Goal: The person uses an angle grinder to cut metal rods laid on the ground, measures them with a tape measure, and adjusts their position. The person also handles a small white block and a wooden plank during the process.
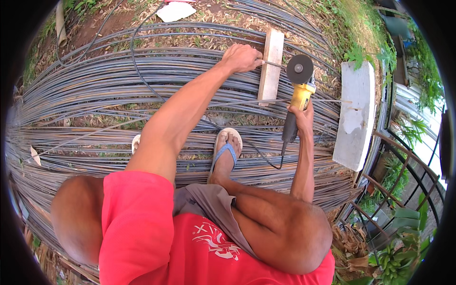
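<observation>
My left hand [242, 58] is closed on a thin steel rod [274, 64], which crosses the top of a wooden block [270, 78]. The rod's end reaches toward the dark cutting disc [293, 76] of an angle grinder [300, 97]. My right hand [304, 116] is wrapped around the grinder's body, with its yellow head above and black handle below. Whether the disc touches the rod, I cannot tell. From the handle a black cord [270, 164] curves back over the rods on the ground.
Long bundles of steel rods [114, 71] spread across the ground under my sandaled feet. At right lies a pale rectangular slab [354, 118], with another single rod reaching onto it. Beyond it are a metal frame [389, 190] and green plants. A white scrap [175, 12] lies at the far side.
</observation>
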`<action>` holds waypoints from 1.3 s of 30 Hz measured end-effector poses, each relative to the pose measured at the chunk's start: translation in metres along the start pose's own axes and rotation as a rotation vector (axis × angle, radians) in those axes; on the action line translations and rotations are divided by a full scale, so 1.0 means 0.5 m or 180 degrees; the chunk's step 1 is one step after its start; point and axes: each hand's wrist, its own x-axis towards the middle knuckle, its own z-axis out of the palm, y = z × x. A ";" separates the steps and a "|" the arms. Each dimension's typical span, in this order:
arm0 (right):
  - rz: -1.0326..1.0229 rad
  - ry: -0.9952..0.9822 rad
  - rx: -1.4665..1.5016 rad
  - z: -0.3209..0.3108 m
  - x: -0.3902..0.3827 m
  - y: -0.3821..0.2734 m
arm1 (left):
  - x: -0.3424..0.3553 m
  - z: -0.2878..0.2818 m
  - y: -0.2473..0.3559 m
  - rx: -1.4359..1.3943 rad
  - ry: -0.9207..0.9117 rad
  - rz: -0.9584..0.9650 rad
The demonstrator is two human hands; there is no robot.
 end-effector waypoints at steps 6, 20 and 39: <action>-0.0153 0.0203 0.0077 -0.016 -0.068 -0.037 | 0.004 -0.035 0.016 -0.0033 -0.0278 -0.0258; -0.0045 0.0342 -0.0221 -0.052 -0.207 0.045 | -0.261 0.016 0.061 -0.0538 -0.0390 0.0144; -0.0074 0.0650 -0.0345 -0.087 -0.235 0.044 | -0.308 0.043 0.089 -0.0735 -0.1086 0.0811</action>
